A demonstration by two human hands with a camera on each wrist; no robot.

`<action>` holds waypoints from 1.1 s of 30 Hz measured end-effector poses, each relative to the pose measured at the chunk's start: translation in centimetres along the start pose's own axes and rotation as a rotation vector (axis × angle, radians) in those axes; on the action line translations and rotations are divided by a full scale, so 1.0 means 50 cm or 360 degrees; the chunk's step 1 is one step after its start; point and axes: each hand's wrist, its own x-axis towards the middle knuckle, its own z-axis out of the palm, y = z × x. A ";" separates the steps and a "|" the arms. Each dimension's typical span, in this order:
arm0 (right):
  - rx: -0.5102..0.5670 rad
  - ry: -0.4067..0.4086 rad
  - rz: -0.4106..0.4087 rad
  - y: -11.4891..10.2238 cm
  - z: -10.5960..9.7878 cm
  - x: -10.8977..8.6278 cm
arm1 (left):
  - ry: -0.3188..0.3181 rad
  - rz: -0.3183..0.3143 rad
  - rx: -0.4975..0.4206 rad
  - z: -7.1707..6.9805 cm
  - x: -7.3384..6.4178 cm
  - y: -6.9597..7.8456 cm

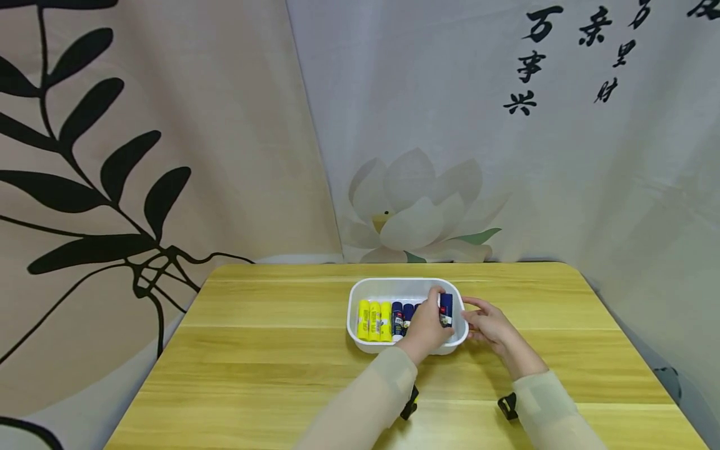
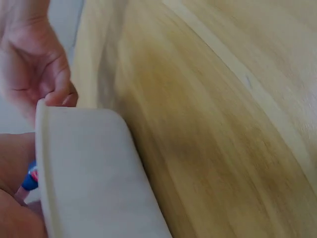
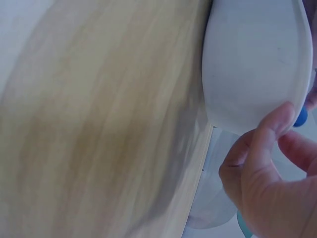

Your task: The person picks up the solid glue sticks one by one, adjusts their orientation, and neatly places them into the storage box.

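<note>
A white plastic tray (image 1: 388, 287) stands on the table with a row of glue sticks in it. Yellow glue sticks (image 1: 374, 320) fill its left side, and dark blue glue sticks (image 1: 397, 319) stand beside them. My left hand (image 1: 424, 326) reaches over the near rim and holds the rightmost blue glue stick (image 1: 446, 309) between thumb and finger. It covers part of the row. In the left wrist view only a bit of a blue glue stick (image 2: 30, 177) shows. My right hand (image 3: 272, 183) pinches the tray's right end at the rim, thumb on the outer wall.
The wooden table (image 1: 253, 350) extends around the tray on all sides. Behind its far edge hangs a printed cloth (image 1: 236, 125) with dark leaves, a lotus and written characters.
</note>
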 end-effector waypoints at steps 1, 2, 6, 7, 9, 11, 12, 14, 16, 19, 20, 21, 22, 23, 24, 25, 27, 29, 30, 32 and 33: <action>0.0003 0.0000 -0.0001 0.000 0.000 0.000 | -0.0007 0.0003 0.0049 0.002 -0.001 0.001; 0.0001 0.0000 -0.0003 0.001 0.000 -0.001 | -0.0012 0.0006 0.0109 0.004 -0.001 0.001; 0.0001 0.0010 -0.0007 0.002 0.004 -0.001 | 0.0004 -0.0006 0.0406 0.005 -0.001 0.000; 0.0009 0.0017 -0.0006 0.002 0.005 -0.001 | 0.0010 0.0003 0.0497 0.005 -0.001 -0.001; 0.0011 0.0016 -0.0017 0.004 0.007 0.000 | 0.0010 -0.0002 0.0696 0.004 0.002 -0.004; 0.0026 0.0020 -0.0025 0.005 0.009 0.001 | -0.0013 -0.0028 0.0844 0.002 0.006 -0.008; 0.0029 0.0017 -0.0029 0.005 0.010 0.002 | -0.0039 -0.0053 0.0903 0.001 0.009 -0.010; 0.0030 0.0013 -0.0031 0.006 0.012 0.003 | -0.0084 -0.0099 0.0981 -0.001 0.013 -0.016; 0.0032 0.0025 -0.0015 0.005 0.014 0.004 | -0.0106 -0.0112 0.1007 -0.001 0.016 -0.022; 0.0018 0.0031 -0.0004 0.005 0.016 0.004 | -0.0087 -0.0057 0.1070 -0.002 0.019 -0.030; 0.0018 0.0041 -0.0001 0.004 0.017 0.004 | -0.0069 -0.0033 0.1077 -0.001 0.021 -0.032; 0.0013 0.0041 -0.0004 0.004 0.017 0.004 | -0.0049 -0.0006 0.1089 0.000 0.022 -0.034; 0.0015 0.0043 -0.0007 0.003 0.017 0.003 | -0.0027 0.0018 0.1091 0.000 0.023 -0.036; 0.0013 0.0041 -0.0011 0.003 0.018 0.003 | -0.0008 0.0035 0.1090 0.001 0.025 -0.038; 0.0013 0.0048 -0.0010 0.002 0.019 0.003 | 0.0011 0.0049 0.1080 0.001 0.026 -0.040; 0.0011 0.0044 -0.0015 0.002 0.019 0.003 | 0.0029 0.0065 0.1065 0.002 0.027 -0.042; 0.0007 0.0041 -0.0019 0.001 0.020 0.002 | 0.0057 0.0092 0.1026 0.002 0.028 -0.046; 0.0002 0.0042 -0.0019 0.000 0.021 0.002 | 0.0071 0.0119 0.0988 -0.002 0.026 -0.049; -0.0004 0.0045 -0.0020 0.000 0.021 0.001 | 0.0077 0.0135 0.0976 -0.005 0.025 -0.051; -0.0045 0.0062 -0.0026 -0.002 0.022 0.000 | 0.0086 0.0168 0.0927 -0.015 0.020 -0.054; -0.0069 0.0075 -0.0032 -0.003 0.022 -0.001 | 0.0089 0.0183 0.0910 -0.021 0.018 -0.055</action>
